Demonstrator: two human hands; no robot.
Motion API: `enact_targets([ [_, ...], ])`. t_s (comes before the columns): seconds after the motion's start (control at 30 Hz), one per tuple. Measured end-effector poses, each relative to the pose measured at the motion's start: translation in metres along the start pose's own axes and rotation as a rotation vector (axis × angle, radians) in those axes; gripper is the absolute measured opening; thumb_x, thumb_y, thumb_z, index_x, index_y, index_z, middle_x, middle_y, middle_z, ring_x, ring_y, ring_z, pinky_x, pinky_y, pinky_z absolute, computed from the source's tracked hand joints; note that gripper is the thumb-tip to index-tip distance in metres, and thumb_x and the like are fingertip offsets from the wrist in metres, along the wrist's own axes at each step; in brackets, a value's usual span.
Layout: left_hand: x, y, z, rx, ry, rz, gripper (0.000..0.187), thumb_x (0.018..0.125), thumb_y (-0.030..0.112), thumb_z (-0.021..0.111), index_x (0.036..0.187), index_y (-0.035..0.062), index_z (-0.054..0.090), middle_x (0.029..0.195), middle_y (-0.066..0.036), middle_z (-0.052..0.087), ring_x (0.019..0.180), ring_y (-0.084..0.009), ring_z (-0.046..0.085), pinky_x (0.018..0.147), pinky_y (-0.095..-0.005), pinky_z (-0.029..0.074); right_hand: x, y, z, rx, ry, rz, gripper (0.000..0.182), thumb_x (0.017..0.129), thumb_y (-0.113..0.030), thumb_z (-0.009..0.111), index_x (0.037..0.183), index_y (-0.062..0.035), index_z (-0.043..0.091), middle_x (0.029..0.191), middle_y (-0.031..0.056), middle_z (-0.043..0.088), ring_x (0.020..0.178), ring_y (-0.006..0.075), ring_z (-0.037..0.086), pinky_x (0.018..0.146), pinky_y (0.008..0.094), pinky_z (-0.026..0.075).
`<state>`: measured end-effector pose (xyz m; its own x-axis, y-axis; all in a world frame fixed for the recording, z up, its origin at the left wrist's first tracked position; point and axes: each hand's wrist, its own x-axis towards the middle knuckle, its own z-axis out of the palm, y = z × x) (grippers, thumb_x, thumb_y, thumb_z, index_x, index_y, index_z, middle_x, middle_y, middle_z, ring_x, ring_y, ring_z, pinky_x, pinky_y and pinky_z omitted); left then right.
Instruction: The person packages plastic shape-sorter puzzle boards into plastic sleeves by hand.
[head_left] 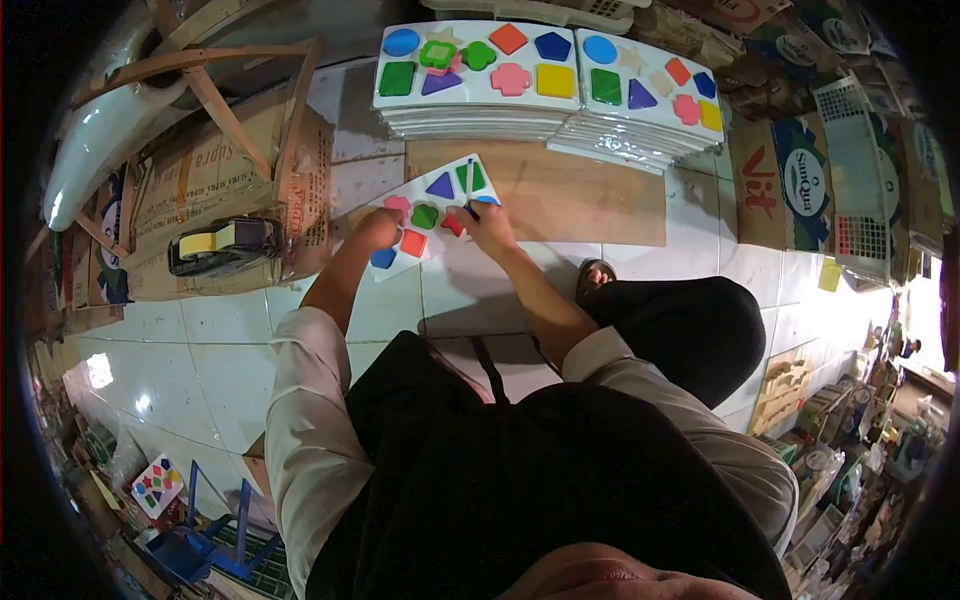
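One white shape board (418, 192) is lying at a slant, partly over a brown panel (590, 200) and partly over the tiled floor (480, 288). At its left side, the left hand (380, 228) is curling its fingers beside a pink piece (398, 204); whether they are gripping anything, I cannot tell. Toward its right side, the right hand (492, 225) is bending its fingers near a red star (453, 222), and a thin stick-like item (470, 176) is showing just beyond them; its grasp is unclear too. Green, purple, orange and blue shapes are sitting on the board. Beyond the board, two stacks of similar boards, the left stack (475, 118) and the right stack (640, 140), are standing side by side. Left of the board, a tape dispenser (225, 246) is resting against a cardboard box (215, 170).
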<state>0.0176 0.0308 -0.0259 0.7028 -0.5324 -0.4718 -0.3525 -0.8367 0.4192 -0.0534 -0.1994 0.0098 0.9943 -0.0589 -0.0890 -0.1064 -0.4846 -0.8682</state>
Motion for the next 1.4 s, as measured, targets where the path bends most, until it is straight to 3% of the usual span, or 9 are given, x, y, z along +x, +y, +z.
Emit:
enact_targets([
  [0.1, 0.010, 0.001, 0.005, -0.025, -0.017, -0.002, 0.018, 0.070, 0.009, 0.055, 0.087, 0.0073, 0.059, 0.090, -0.014, 0.060, 0.088, -0.0297, 0.057, 0.075, -0.0373, 0.045, -0.002, 0.014, -0.008, -0.016, 0.037, 0.056, 0.039, 0.075, -0.033, 0.064, 0.062, 0.0019, 0.055, 0.052, 0.0146, 0.051, 0.044, 0.0248, 0.048, 0.045, 0.0356, 0.038],
  [0.2, 0.018, 0.008, 0.000, 0.010, -0.016, 0.041, 0.018, 0.070, 0.009, 0.055, 0.087, 0.0072, 0.060, 0.091, -0.013, 0.060, 0.091, -0.0289, 0.056, 0.078, -0.0367, 0.045, -0.005, 0.024, -0.022, 0.022, 0.013, 0.152, 0.031, 0.075, -0.028, 0.066, 0.070, 0.0022, 0.060, 0.052, 0.0075, 0.053, 0.047, 0.0105, 0.050, 0.045, 0.0279, 0.040],
  [0.43, 0.022, 0.015, 0.003, 0.030, 0.049, 0.133, 0.018, 0.065, 0.003, 0.054, 0.081, 0.0032, 0.060, 0.086, -0.016, 0.060, 0.088, -0.0299, 0.056, 0.077, -0.0377, 0.044, 0.003, 0.049, -0.029, 0.200, 0.009, 0.196, 0.015, 0.075, -0.013, 0.065, 0.074, 0.0009, 0.060, 0.057, 0.0060, 0.057, 0.052, 0.0101, 0.054, 0.051, 0.0245, 0.044],
  [0.53, 0.023, 0.020, 0.009, 0.117, 0.064, 0.101, 0.034, 0.067, 0.008, 0.056, 0.101, 0.0088, 0.054, 0.089, -0.015, 0.060, 0.088, -0.0300, 0.057, 0.076, -0.0389, 0.045, 0.014, 0.052, -0.023, 0.497, -0.030, 0.217, 0.013, 0.071, 0.004, 0.061, 0.084, 0.0045, 0.058, 0.078, 0.0114, 0.061, 0.069, 0.0142, 0.060, 0.065, 0.0246, 0.050],
  [0.7, 0.018, 0.046, 0.004, 0.207, -0.005, -0.012, 0.058, 0.070, 0.014, 0.059, 0.124, 0.0165, 0.039, 0.091, -0.015, 0.061, 0.082, -0.0281, 0.060, 0.067, -0.0405, 0.049, 0.030, 0.052, -0.004, 0.606, -0.148, 0.259, 0.014, 0.071, 0.004, 0.061, 0.085, 0.0044, 0.059, 0.076, 0.0109, 0.062, 0.067, 0.0136, 0.060, 0.063, 0.0230, 0.049],
  [0.8, 0.016, 0.053, 0.003, 0.211, -0.098, -0.042, 0.074, 0.067, 0.028, 0.067, 0.131, 0.0196, 0.029, 0.090, -0.015, 0.060, 0.082, -0.0317, 0.059, 0.070, -0.0421, 0.048, 0.035, 0.048, 0.003, 0.338, -0.161, 0.190, 0.013, 0.071, -0.003, 0.064, 0.083, 0.0016, 0.061, 0.072, 0.0080, 0.063, 0.066, 0.0116, 0.060, 0.061, 0.0223, 0.048],
  [0.87, 0.006, 0.064, -0.006, 0.200, -0.086, -0.005, 0.075, 0.067, 0.027, 0.067, 0.131, 0.0198, 0.028, 0.090, -0.014, 0.060, 0.082, -0.0312, 0.060, 0.070, -0.0419, 0.048, 0.037, 0.031, 0.001, 0.056, -0.082, 0.128, 0.014, 0.067, -0.009, 0.063, 0.079, -0.0036, 0.064, 0.067, 0.0081, 0.063, 0.058, 0.0125, 0.060, 0.056, 0.0242, 0.048],
  [1.3, 0.018, 0.059, 0.016, 0.139, 0.002, 0.038, 0.073, 0.065, 0.019, 0.070, 0.128, 0.0162, 0.034, 0.085, -0.013, 0.062, 0.078, -0.0290, 0.061, 0.064, -0.0392, 0.048, 0.050, 0.034, 0.006, -0.125, -0.214, 0.017, 0.015, 0.065, -0.011, 0.065, 0.080, -0.0069, 0.066, 0.066, 0.0080, 0.063, 0.057, 0.0123, 0.059, 0.056, 0.0256, 0.047],
  [1.4, 0.016, 0.062, 0.013, 0.110, 0.002, 0.022, 0.073, 0.066, 0.016, 0.069, 0.129, 0.0167, 0.033, 0.080, -0.013, 0.062, 0.073, -0.0290, 0.061, 0.062, -0.0394, 0.048, 0.050, 0.038, 0.008, -0.118, -0.185, 0.002, 0.015, 0.064, -0.024, 0.070, 0.072, -0.0116, 0.066, 0.064, 0.0059, 0.062, 0.056, 0.0174, 0.059, 0.055, 0.0290, 0.048],
])
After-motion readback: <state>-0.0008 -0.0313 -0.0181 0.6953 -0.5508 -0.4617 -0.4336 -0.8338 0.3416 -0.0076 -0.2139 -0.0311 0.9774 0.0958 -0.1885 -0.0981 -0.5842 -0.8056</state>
